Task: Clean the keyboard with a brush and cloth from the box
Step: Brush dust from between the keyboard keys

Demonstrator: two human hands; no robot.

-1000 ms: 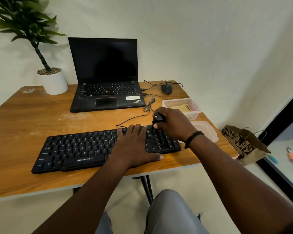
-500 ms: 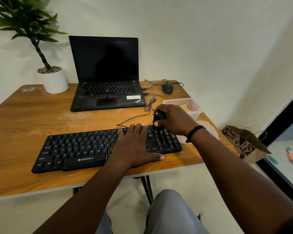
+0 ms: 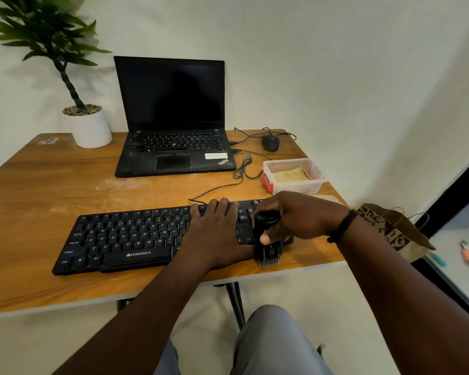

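Note:
A black keyboard point(image 3: 125, 239) lies along the front of the wooden table point(image 3: 38, 190). My left hand point(image 3: 214, 234) rests flat on its right half, fingers straight. My right hand point(image 3: 295, 217) grips a black brush point(image 3: 267, 239) upright, with the bristles down at the keyboard's front right edge, just past my left thumb. Behind the keyboard's right end stands a clear plastic box point(image 3: 295, 175) with a red latch, and a tan cloth point(image 3: 291, 174) lies inside it.
A black laptop point(image 3: 173, 136) stands open at the back, a black mouse point(image 3: 270, 142) and cables to its right. A potted plant point(image 3: 90, 125) occupies the back left corner. The box lid point(image 3: 326, 197) lies behind my right wrist. A brown paper bag point(image 3: 390, 231) sits on the floor.
My right hand has swept the brush from the keyboard's back right keys toward me, down to its front edge. My left hand has stayed in place.

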